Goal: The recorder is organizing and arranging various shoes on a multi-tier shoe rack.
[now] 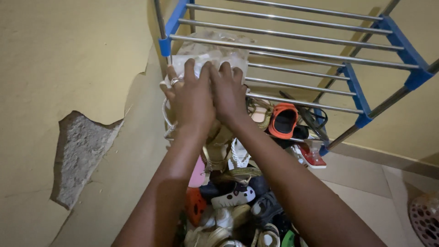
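— What is lying nearest the camera?

— A heap of shoes is lying on the floor below the forearms. They are overlapping too much for a sure count; I am making out a dark shoe with a white sole, some pale sandals and an orange piece at the left edge of the heap.

— And how many hands are working?

— Two, both the person's own. The left hand and the right hand are pressing side by side, touching each other, on one clear plastic bag. A ring is showing on the left hand.

— Are the fingers gripping it?

— The fingers are lying nearly flat and close together on the bag, fingertips pointing away from the camera. Whether they are curling round the plastic underneath, I cannot tell.

— Where is the bag sitting, and which way is it running?

— It is sitting at the left end of a shoe rack, just beside the blue corner joint, rising between the metal bars of two tiers. Its long side is running left to right, along the bars.

— Anything else on the rack?

— One orange clog is lying on a lower tier, to the right of the hands, with dark straps just beyond it. Behind it all, one yellow wall is showing a patch of broken plaster. A pink perforated basket is peeking in at the right edge.
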